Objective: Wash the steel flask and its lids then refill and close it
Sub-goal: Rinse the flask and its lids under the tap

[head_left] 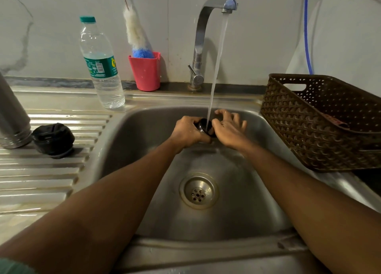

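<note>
While water (216, 67) pours, two hands hold a lid (203, 123).
Left hand (188, 132) grips it; right hand (228, 129) apparently pinches its rim.

Two arms in view, both bare from approx the elbow down to the fingers. L hand (188, 130) and R hand (228, 129) look wet, w/ slight sheen on the R fingers. Teal-green sleeve (12, 266) edge shows at bottom-left corner, on L arm; fabric detail blurred.

Home kitchen: steel sink (257, 191), running tap (206, 26), draining board (41, 170).
</note>
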